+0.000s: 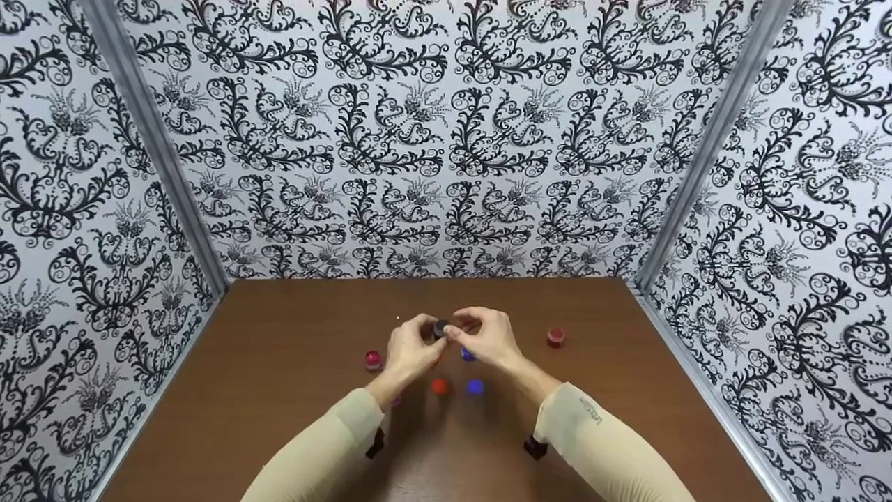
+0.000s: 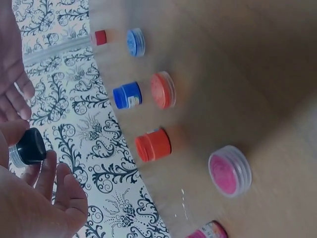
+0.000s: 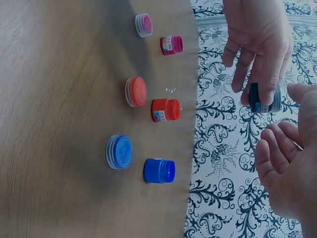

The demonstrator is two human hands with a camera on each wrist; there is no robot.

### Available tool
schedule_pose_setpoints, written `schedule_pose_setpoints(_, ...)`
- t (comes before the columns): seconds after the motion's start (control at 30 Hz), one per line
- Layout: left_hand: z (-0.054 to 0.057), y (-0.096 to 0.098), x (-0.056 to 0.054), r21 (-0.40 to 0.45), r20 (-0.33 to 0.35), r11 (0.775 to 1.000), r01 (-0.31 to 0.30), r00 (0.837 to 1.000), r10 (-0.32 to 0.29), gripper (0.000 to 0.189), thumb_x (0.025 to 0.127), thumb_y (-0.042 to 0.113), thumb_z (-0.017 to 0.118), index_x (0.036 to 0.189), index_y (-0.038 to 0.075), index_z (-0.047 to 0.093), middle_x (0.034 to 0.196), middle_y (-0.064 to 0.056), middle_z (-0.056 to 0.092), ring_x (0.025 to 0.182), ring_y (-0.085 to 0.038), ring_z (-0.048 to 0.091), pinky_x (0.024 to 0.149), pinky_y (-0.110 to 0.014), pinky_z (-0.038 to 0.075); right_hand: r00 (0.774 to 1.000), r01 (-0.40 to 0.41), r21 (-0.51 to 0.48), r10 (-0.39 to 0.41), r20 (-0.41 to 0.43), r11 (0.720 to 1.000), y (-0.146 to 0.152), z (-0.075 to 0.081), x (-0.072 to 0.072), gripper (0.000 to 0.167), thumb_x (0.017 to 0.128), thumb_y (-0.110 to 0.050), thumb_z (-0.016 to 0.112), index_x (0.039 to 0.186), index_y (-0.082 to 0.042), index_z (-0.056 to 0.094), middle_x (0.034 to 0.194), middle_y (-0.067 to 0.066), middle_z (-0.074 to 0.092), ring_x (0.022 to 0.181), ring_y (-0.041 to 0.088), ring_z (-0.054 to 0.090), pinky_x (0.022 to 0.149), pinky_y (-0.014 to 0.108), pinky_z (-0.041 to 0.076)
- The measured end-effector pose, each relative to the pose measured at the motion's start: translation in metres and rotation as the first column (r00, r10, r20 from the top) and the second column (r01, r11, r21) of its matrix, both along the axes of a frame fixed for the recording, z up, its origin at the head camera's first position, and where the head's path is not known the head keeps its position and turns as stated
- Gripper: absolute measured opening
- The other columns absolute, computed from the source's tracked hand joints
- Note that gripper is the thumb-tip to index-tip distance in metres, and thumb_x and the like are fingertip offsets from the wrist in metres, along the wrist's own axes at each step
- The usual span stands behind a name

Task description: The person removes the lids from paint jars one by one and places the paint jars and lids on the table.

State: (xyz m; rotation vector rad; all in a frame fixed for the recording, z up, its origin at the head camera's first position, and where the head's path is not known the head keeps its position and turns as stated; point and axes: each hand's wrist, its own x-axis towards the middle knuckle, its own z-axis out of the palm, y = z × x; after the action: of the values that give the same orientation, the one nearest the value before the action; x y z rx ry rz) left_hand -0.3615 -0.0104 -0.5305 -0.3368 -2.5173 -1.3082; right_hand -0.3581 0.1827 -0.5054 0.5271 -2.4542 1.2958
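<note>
My left hand (image 1: pixel 412 348) pinches a small black paint jar (image 2: pixel 32 146) between thumb and fingers, raised above the table. Close beside it is my right hand (image 1: pixel 488 338), its fingers loosely bent and its thumb near the jar's clear end. In the right wrist view a small gap shows between that right thumb and the jar. Below the hands stand a blue jar (image 3: pixel 159 170) and an orange jar (image 3: pixel 166 110), both uncapped. Nearer to me lie a blue round lid (image 3: pixel 119 151) and an orange round lid (image 3: pixel 135 91).
To the left stands a pink jar (image 1: pixel 373 360), with a pink round lid (image 2: pixel 230 171) nearer to me. A red jar (image 1: pixel 555 337) stands apart on the right. The brown table (image 1: pixel 279 321) meets patterned walls (image 1: pixel 418 139). Small white specks (image 3: pixel 170 90) lie near the orange jar.
</note>
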Motion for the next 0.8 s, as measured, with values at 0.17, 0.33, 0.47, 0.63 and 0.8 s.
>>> schedule_pose_setpoints(0.17, -0.002, 0.004, 0.006, -0.001, -0.005, 1.000, 0.015, 1.000, -0.015, 0.026, 0.090, 0.034, 0.088, 0.111, 0.019, 0.084, 0.097, -0.002, 0.086, 0.086, -0.015, 0.074, 0.085, -0.041, 0.060, 1.000, -0.002, -0.002, 0.002, 0.012, 1.000, 0.000, -0.004, 0.001, 0.033, 0.094, -0.022, 0.090, 0.115, 0.003, 0.083, 0.099, 0.017, 0.087, 0.084, 0.034, 0.084, 0.075, 0.025, 0.065)
schedule_pose_setpoints(0.33, -0.004, 0.007, 0.011, 0.009, -0.025, 0.999, 0.037, 0.999, -0.037, 0.023, 0.089, 0.028, 0.087, 0.110, 0.021, 0.084, 0.094, 0.000, 0.084, 0.083, -0.010, 0.069, 0.082, -0.035, 0.057, 1.000, -0.006, 0.035, 0.006, 0.001, 0.999, 0.002, -0.007, 0.003, 0.031, 0.094, -0.026, 0.091, 0.111, -0.001, 0.086, 0.099, 0.015, 0.087, 0.081, 0.027, 0.084, 0.074, 0.025, 0.065)
schedule_pose_setpoints(0.47, -0.006, 0.010, 0.012, 0.029, -0.043, 0.998, 0.058, 0.997, -0.057, 0.023, 0.089, 0.025, 0.087, 0.111, 0.018, 0.085, 0.093, -0.001, 0.085, 0.082, -0.014, 0.073, 0.080, -0.032, 0.058, 1.000, -0.020, 0.046, 0.021, -0.002, 0.999, 0.005, -0.008, 0.004, 0.030, 0.094, -0.028, 0.092, 0.109, -0.004, 0.087, 0.100, 0.014, 0.087, 0.079, 0.024, 0.082, 0.072, 0.023, 0.063)
schedule_pose_setpoints(0.63, -0.008, 0.011, 0.012, 0.072, -0.064, 0.994, 0.087, 0.995, -0.082, 0.025, 0.088, 0.023, 0.089, 0.110, 0.013, 0.085, 0.094, -0.003, 0.086, 0.087, -0.025, 0.080, 0.080, -0.029, 0.060, 0.998, -0.038, 0.058, 0.041, -0.040, 0.998, 0.009, -0.008, 0.005, 0.026, 0.093, -0.028, 0.093, 0.107, -0.006, 0.088, 0.095, 0.011, 0.085, 0.074, 0.010, 0.074, 0.068, 0.020, 0.059)
schedule_pose_setpoints(0.8, -0.013, 0.013, 0.013, 0.118, -0.084, 0.988, 0.098, 0.993, -0.088, 0.025, 0.087, 0.022, 0.091, 0.106, 0.008, 0.085, 0.091, -0.008, 0.085, 0.086, -0.031, 0.082, 0.075, -0.024, 0.060, 0.995, -0.041, 0.073, 0.048, -0.093, 0.996, 0.010, -0.010, 0.006, 0.021, 0.093, -0.026, 0.093, 0.103, -0.008, 0.088, 0.090, 0.010, 0.082, 0.072, 0.004, 0.068, 0.067, 0.020, 0.057)
